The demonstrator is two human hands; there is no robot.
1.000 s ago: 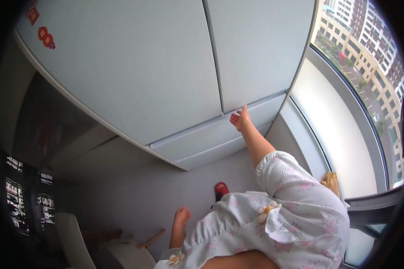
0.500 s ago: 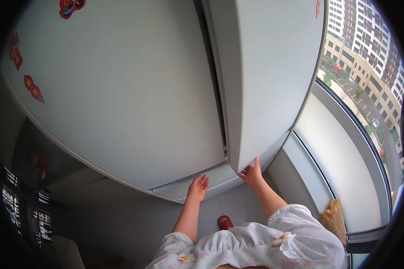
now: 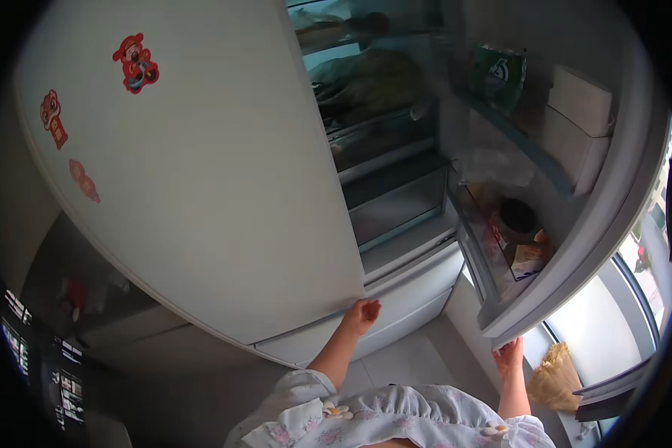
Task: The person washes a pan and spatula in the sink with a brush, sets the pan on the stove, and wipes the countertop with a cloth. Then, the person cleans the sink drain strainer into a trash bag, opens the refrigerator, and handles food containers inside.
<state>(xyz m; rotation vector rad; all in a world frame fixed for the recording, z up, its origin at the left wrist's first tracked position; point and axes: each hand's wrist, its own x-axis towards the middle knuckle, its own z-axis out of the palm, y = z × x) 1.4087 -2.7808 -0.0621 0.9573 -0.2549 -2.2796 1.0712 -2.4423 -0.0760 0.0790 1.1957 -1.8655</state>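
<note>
The right refrigerator door [image 3: 560,295] stands swung out, showing the inside of the compartment. My right hand [image 3: 509,354] is at its lower corner, with the fingers curled up around the bottom edge. Beside the lower corner of the closed left door [image 3: 224,194] is my left hand [image 3: 364,315], fingers loosely bent and nothing seen in it. Door shelves on the open side hold a green packet [image 3: 498,77], white boxes [image 3: 581,104] and a dark round item [image 3: 518,215]. A large, dim, greenish bundle [image 3: 369,86] lies on an inner shelf.
Below the doors are white drawer fronts [image 3: 418,299]. A crumpled brown paper bag [image 3: 554,377] stands by the window ledge, close to my right forearm. Red stickers [image 3: 136,63] decorate the left door. Grey floor tiles [image 3: 403,362] show between my arms.
The right door has swung outward to the right with my right hand at its lower edge, revealing the shelves. My left hand has shifted right along the lower edge of the left door.
</note>
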